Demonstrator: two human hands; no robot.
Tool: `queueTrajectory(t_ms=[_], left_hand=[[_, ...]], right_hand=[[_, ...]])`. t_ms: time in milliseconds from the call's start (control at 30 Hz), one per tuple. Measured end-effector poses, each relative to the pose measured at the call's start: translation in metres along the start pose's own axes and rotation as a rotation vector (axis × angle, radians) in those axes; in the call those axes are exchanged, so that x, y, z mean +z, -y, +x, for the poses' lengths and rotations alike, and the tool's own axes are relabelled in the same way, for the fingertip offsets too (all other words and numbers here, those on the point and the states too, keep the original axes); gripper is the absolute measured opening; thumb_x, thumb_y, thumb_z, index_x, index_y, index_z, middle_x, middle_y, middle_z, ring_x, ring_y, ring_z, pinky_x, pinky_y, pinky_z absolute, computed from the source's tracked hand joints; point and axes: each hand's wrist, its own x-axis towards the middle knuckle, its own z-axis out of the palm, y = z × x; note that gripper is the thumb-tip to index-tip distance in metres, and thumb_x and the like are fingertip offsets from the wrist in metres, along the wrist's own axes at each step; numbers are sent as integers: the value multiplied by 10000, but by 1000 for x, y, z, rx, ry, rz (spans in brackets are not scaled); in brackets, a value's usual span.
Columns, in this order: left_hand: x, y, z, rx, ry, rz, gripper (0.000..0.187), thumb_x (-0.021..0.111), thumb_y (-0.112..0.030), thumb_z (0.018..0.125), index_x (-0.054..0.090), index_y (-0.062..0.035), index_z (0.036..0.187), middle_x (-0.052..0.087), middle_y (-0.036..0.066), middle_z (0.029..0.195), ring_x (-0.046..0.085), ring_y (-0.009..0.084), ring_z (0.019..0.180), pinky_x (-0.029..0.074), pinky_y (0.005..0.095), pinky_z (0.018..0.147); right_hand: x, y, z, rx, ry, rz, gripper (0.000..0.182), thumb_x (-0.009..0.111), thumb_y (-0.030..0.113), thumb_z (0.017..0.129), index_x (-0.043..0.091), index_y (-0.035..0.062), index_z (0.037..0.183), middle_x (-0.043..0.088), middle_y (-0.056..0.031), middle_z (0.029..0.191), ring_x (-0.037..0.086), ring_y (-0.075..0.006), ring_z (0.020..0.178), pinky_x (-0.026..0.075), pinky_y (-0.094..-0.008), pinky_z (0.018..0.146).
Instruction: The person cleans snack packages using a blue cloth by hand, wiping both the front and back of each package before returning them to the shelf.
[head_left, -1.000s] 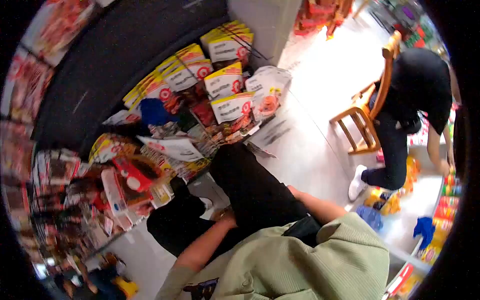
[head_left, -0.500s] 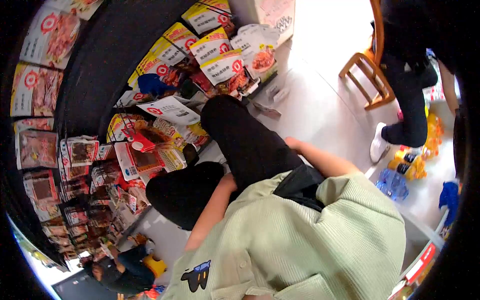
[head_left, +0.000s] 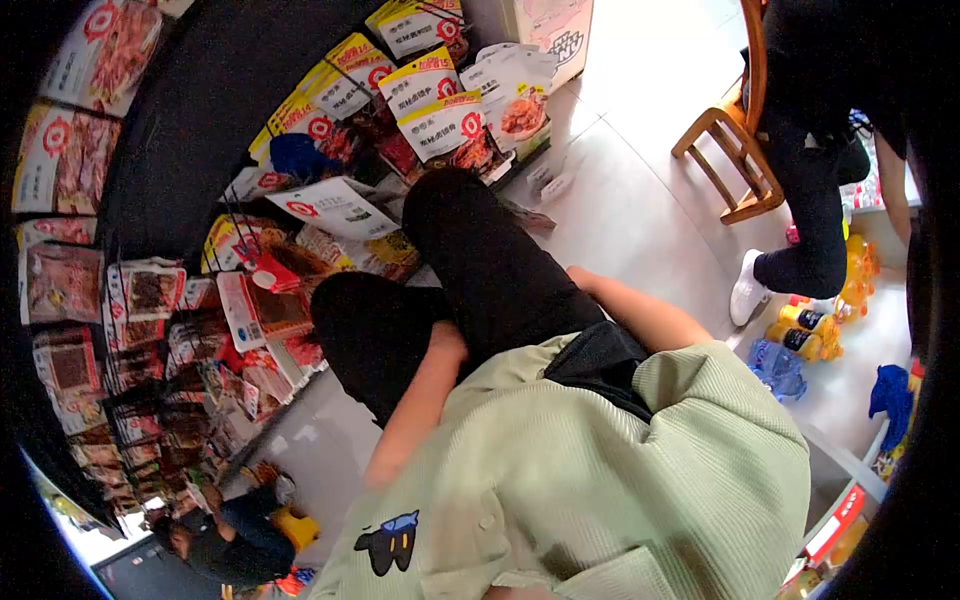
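Bent legs in black trousers (head_left: 490, 260) fill the middle of the head view, below a light green shirt (head_left: 600, 450). My left hand (head_left: 449, 338) is down between the legs, its fingers hidden by the dark cloth. Beside the outer side of the other thigh is my right hand (head_left: 580, 280); its fingers are out of sight too. Whether either holds anything cannot be made out. Ahead of the knees, yellow-and-white food packets (head_left: 440, 125) hang or stand on a rack. A white packet with a red logo (head_left: 335, 208) juts out near the left knee.
More packets (head_left: 70, 160) line the dark rack at the left. At the right are a wooden chair (head_left: 735, 160), a person in black (head_left: 805, 230) and bottles (head_left: 775, 368) on a shelf. Another person (head_left: 245, 535) is at the lower left. Grey floor tiles (head_left: 640, 190) lie ahead.
The left knee has shifted up and slightly right in view, hiding some lower packets. The rack and its packets appear slightly further left. Both hands remain beside the legs.
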Motion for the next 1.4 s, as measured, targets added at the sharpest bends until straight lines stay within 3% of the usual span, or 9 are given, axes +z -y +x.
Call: queueTrajectory(t_ms=[133,233,333,500,633,1033,1167,1233,1400], left_hand=[[-8,-1,0,-38,86,30,513,567,-315,784,502,-63,1226,535,143,1202,530,258,1094,428,346,904],[-39,-18,-25,-34,141,159,510,543,-289,809,467,-56,1256,486,128,1268,491,253,1144,406,326,932],[-39,-21,-32,-1,-135,-118,502,508,-272,834,434,-60,1283,445,123,1309,452,251,1185,388,320,950],[17,11,12,-39,53,52,522,548,-274,805,445,-52,1267,460,125,1290,468,254,1162,399,328,940],[-68,-23,-34,-110,276,111,570,653,-224,726,467,-43,1234,521,145,1212,548,280,1051,445,349,887],[21,27,12,13,-5,-267,388,593,-182,775,555,-39,1134,557,167,1153,553,324,1028,454,381,862],[-27,3,-6,-82,205,-283,586,605,-267,765,421,-99,1296,453,122,1302,469,306,1157,383,356,970],[-43,-8,-18,-120,88,-387,387,573,-217,794,554,-37,1136,558,163,1154,544,314,1047,439,381,882],[76,60,41,-62,51,-122,462,597,-251,775,521,-36,1178,538,166,1183,538,312,1059,433,381,891]], right_hand=[[-4,-3,4,19,-4,-269,502,611,477,684,654,24,896,637,-193,926,601,-309,881,450,-397,754],[2,-29,28,-196,86,-489,469,556,487,711,660,68,895,609,-219,988,569,-392,914,445,-414,775],[1,-12,14,-48,2,-339,460,557,485,717,662,73,891,613,-216,972,571,-392,910,447,-408,773],[3,-22,17,-195,-34,-109,414,603,472,703,666,90,851,633,-185,852,603,-352,785,454,-396,695],[13,-50,53,-84,14,-196,473,589,508,693,663,78,877,622,-194,928,595,-365,848,454,-401,728],[11,-34,33,3,13,-167,594,586,579,646,662,26,847,616,-225,969,585,-382,915,454,-412,757],[11,-29,31,81,-10,-165,602,567,579,667,650,23,884,614,-227,968,582,-389,916,455,-417,762],[12,-33,34,70,-21,-174,599,557,578,677,649,27,893,613,-227,970,582,-392,913,457,-420,759],[5,-8,13,62,-67,-131,620,533,594,699,652,16,889,613,-238,961,586,-391,908,455,-428,752]])
